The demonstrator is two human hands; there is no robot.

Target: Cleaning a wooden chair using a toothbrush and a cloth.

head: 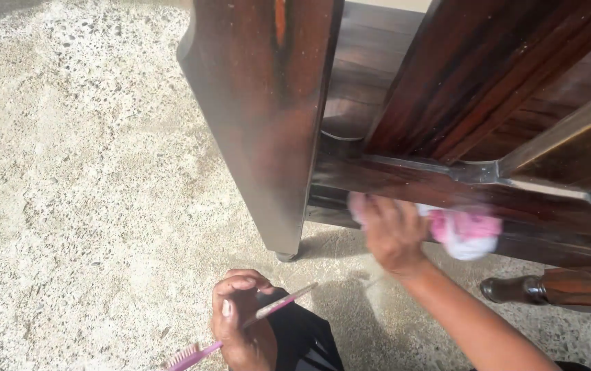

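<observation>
My right hand [392,230] grips a pink and white cloth [464,230] and presses it against the lower rail [447,189] of a dark glossy wooden piece of furniture [268,103]. The cloth is blurred with motion. My left hand [240,319] rests over my knee in dark clothing [306,340] and holds a pink toothbrush [240,326], bristles at the lower left, handle pointing up and right.
Rough pale concrete ground [82,178] fills the left and bottom. The furniture's side panel ends in a small foot [285,256]. A turned wooden leg with a dark metal tip [515,290] lies at the right.
</observation>
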